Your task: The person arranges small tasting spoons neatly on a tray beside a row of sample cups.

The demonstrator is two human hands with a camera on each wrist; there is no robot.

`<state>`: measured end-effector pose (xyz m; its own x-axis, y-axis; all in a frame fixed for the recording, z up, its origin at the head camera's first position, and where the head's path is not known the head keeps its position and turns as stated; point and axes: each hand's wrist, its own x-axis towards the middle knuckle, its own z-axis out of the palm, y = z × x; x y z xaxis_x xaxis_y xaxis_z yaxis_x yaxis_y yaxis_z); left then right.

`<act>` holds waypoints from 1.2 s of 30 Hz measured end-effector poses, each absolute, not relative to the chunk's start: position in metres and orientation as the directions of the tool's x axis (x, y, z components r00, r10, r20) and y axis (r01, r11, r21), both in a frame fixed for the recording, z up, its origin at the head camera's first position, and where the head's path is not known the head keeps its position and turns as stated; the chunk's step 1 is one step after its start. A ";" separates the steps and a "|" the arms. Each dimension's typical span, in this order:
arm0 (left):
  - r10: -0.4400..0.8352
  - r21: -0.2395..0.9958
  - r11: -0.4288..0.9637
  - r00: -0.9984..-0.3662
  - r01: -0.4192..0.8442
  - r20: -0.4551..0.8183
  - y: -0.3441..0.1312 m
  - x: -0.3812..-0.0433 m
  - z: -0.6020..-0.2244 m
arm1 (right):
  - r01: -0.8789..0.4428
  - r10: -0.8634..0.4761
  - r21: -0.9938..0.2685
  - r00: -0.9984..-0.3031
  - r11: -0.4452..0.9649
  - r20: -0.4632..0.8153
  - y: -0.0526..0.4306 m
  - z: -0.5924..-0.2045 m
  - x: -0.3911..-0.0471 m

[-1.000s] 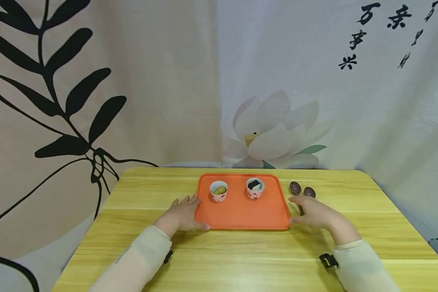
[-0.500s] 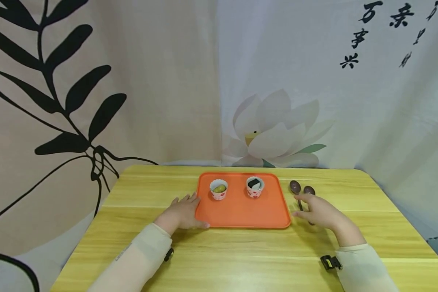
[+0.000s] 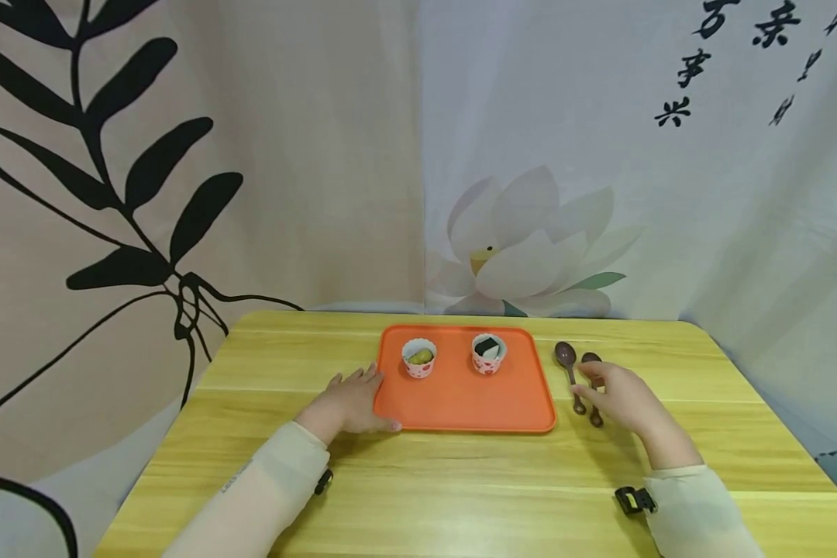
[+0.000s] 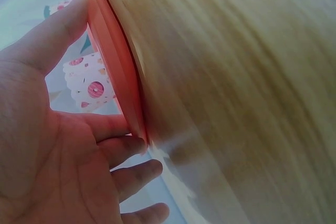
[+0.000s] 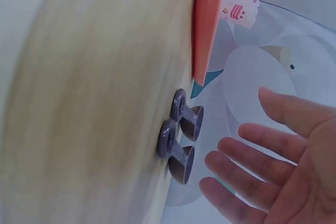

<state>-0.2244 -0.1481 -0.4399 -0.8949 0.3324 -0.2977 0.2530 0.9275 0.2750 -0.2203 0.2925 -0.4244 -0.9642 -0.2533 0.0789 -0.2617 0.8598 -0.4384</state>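
Note:
An orange tray (image 3: 464, 403) lies on the wooden table, with two paper cups on it. The left cup (image 3: 418, 369) holds something yellow-green; the right cup (image 3: 487, 364) holds a black and white piece. My left hand (image 3: 352, 404) touches the tray's left edge, its fingers spread in the left wrist view. Two dark brown spoons, a left spoon (image 3: 566, 356) and a right spoon (image 3: 596, 418), lie right of the tray. Over the right spoon hovers my right hand (image 3: 617, 395), its fingers extended and holding nothing; in the right wrist view it is apart from both spoons (image 5: 181, 163).
The wooden table (image 3: 446, 496) stretches in front of the tray. Behind it hangs a curtain (image 3: 321, 170) printed with a plant, a lotus and dark characters. Each wrist carries a dark strapped device (image 3: 635, 500).
My right hand has moved right, away from the tray's right edge and over the spoons, uncovering their handles. The left hand stays at the tray's left edge.

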 end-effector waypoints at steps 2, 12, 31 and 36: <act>0.330 0.275 0.928 -0.895 0.250 -0.300 -0.148 -0.225 -0.439 | -0.236 -0.231 -0.452 -0.971 0.861 0.066 0.295 -0.425 -0.221; 0.317 0.285 0.930 -0.897 0.231 -0.308 -0.146 -0.226 -0.437 | -0.142 -0.148 -0.526 -0.988 0.839 0.029 0.310 -0.427 -0.225; 0.327 0.287 0.927 -0.895 0.242 -0.302 -0.147 -0.224 -0.440 | -0.045 -0.068 -0.538 -0.997 0.842 -0.023 0.318 -0.430 -0.231; 0.328 0.284 0.927 -0.896 0.244 -0.301 -0.148 -0.225 -0.441 | 0.072 -0.019 -0.622 -0.990 0.780 -0.139 0.318 -0.427 -0.233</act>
<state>-0.2247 -0.1478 -0.4407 -0.8955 0.3275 -0.3013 0.2436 0.9274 0.2840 -0.2327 0.3182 -0.4273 -0.9902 -0.0193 -0.1386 0.0718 0.7799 -0.6218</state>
